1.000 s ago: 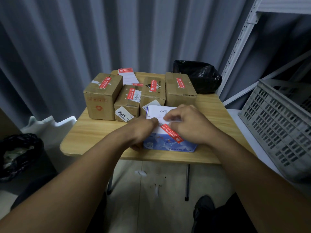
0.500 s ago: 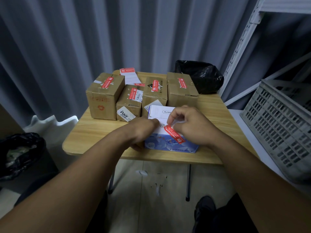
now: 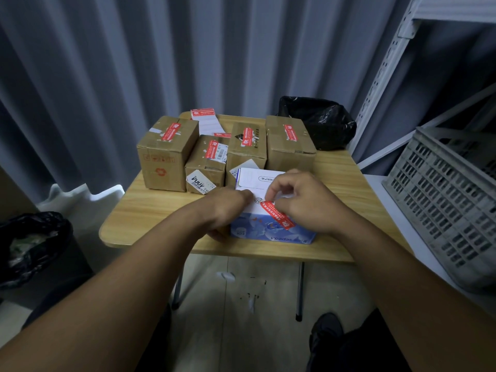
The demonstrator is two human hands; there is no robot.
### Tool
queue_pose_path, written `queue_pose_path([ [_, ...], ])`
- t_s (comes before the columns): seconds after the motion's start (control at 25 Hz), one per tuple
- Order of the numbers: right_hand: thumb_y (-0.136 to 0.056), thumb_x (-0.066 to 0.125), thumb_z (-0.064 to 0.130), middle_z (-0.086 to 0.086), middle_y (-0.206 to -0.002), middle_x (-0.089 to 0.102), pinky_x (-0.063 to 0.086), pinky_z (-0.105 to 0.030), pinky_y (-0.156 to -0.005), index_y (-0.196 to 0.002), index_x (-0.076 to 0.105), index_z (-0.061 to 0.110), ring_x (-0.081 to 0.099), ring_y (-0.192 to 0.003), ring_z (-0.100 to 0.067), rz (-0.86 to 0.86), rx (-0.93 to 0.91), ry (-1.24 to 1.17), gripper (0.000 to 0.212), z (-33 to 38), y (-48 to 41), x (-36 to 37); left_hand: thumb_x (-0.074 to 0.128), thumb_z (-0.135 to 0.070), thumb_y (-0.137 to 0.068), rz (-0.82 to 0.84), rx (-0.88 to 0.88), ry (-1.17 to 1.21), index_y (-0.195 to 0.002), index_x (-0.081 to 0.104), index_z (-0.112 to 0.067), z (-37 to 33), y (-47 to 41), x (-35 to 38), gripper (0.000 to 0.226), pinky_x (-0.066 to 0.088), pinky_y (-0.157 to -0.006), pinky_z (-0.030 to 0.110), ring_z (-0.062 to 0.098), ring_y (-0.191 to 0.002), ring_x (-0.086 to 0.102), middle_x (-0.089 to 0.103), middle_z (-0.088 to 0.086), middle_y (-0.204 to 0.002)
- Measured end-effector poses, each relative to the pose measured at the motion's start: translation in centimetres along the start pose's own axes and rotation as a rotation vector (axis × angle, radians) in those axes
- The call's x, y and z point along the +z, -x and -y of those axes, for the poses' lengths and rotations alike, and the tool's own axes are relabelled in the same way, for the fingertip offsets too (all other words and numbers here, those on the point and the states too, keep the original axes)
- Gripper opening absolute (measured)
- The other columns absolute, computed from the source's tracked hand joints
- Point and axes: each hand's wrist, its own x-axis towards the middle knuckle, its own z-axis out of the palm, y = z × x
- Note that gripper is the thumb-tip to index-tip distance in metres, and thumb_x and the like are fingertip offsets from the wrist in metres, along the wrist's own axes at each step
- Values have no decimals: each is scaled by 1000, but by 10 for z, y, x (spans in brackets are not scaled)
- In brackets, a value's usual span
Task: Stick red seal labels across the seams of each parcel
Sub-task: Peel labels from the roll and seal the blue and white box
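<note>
The right grip [image 3: 303, 202] has lifted off the box [image 3: 249, 178] top and now pinches the label's [image 3: 277, 217] upper end; the label crosses the box's front edge. The left grip [image 3: 228, 208] clasps the box's left side, on the tabletop [image 3: 150, 210].

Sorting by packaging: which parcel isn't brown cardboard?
The white-and-blue box nearest the person, gripped by the left hand while the right hand pinches a red label on it. The four boxes behind are brown cardboard.
</note>
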Motion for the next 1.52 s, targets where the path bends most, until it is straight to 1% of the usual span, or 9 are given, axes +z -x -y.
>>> queue_pose_path([
  [0.08,-70,63,18,-6,-89,66,53,-44,-81,-73,68,23,62,-86,-25,-17,7,-62,8,3,2,-1,43,-45,-99,-1,1,0,-130,51,-22,0,0,0,39,61,-81,50,29,-100,65,63,10,-120],
  [0.16,-64,58,22,-8,-89,68,53,-44,-80,-77,64,22,63,-82,-24,-34,4,-113,14,2,2,-2,42,-46,-99,7,5,-4,-131,50,-22,1,0,0,40,61,-79,47,29,-100,65,64,9,-120],
  [0.28,-76,65,14,1,-104,65,50,-37,-92,-99,68,22,59,-95,-14,6,11,-75,24,-3,0,-3,42,-45,-99,11,10,0,-131,51,-23,2,0,-1,40,61,-77,46,28,-100,65,64,8,-120],
  [0.36,-83,69,12,0,-113,59,46,-37,-99,-106,72,21,57,-107,-17,22,-19,26,25,-7,-2,-2,42,-45,-99,13,10,5,-130,52,-23,2,0,0,40,61,-76,45,28,-101,65,64,8,-119],
  [0.56,-79,76,13,0,-100,61,50,-42,-92,-72,69,31,61,-95,-17,1,-60,7,20,-7,3,-2,43,-47,-98,2,-1,-1,-131,51,-23,2,1,0,41,61,-78,48,29,-101,65,64,9,-121],
  [0.96,-87,70,5,-18,-91,72,54,-51,-84,-84,68,10,62,-78,-18,110,-78,-114,6,-2,5,-16,42,-45,-101,0,7,-12,-131,52,-19,1,0,1,41,60,-80,51,30,-101,65,64,11,-121],
  [1.32,-83,70,-5,-14,-92,73,55,-39,-81,-87,73,7,64,-76,-16,191,-92,-61,13,14,14,-27,42,-41,-101,-34,33,-58,-126,43,-23,-1,1,3,30,60,-80,52,31,-104,61,57,9,-124],
  [1.4,-82,69,-6,-11,-98,71,54,-39,-84,-93,74,11,66,-85,-22,210,-101,-11,21,15,14,-30,43,-41,-100,-49,48,-84,-135,37,-22,-1,0,3,40,61,-76,55,34,-107,59,53,10,-130],
  [1.52,-84,67,-5,-2,-115,59,54,-27,-85,-111,72,21,64,-98,-15,192,-84,23,38,14,15,-30,45,-41,-99,-86,53,-129,-150,21,-21,-2,-2,3,60,62,-69,55,40,-112,56,44,15,-141],
])
